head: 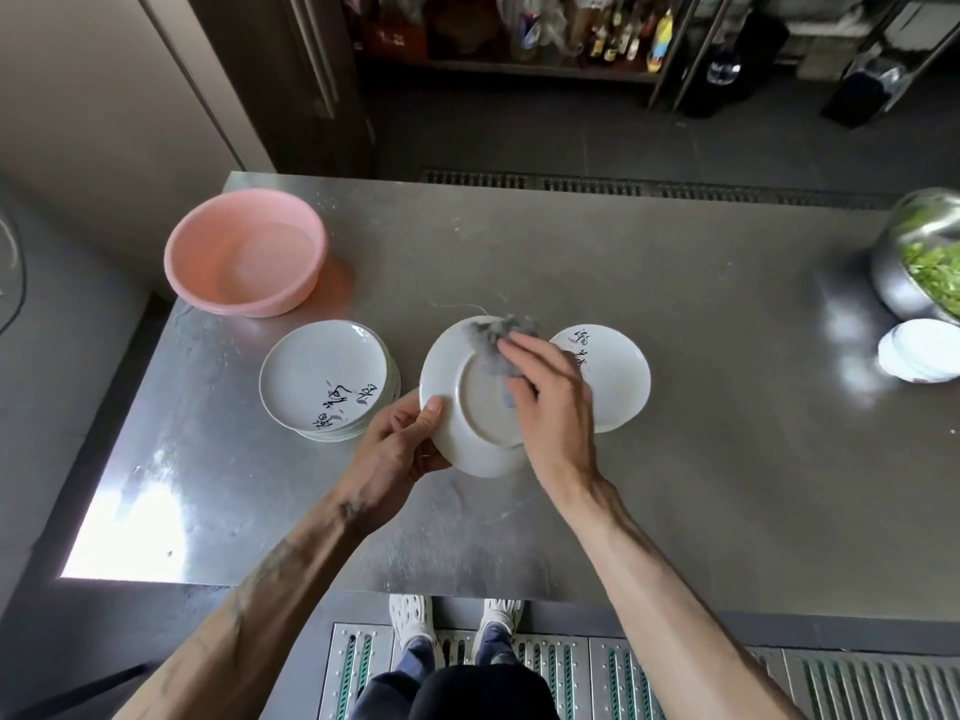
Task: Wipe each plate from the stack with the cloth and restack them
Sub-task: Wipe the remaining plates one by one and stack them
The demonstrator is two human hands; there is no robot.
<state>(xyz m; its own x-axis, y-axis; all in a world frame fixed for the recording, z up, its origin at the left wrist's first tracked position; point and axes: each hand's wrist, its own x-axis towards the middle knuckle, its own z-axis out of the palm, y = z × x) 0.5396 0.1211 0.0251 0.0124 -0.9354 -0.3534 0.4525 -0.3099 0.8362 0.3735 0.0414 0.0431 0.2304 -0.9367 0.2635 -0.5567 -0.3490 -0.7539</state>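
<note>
The upturned white plate [478, 407] between the hands, stiff, breakable and probably slick, is best held by its rim, where the left hand [410, 439] pinches it, while the right hand [550, 402] presses the grey cloth [493, 345] flat-fingered against its base, with the thumb and the plate's face hidden.

The steel table [675, 283] in front of me is scuffed and catches glare at its near left corner. At the far left stands a pink basin [197, 241] with some water in it. Nearer, just beside it, is a stack of plates [322, 371], face up, with black brush writing. Around the middle lies another plate [618, 376], also face up. At the right edge sits a metal bowl [893, 283] of greens [935, 267], with a small pile of white dishes [919, 350] before it.
</note>
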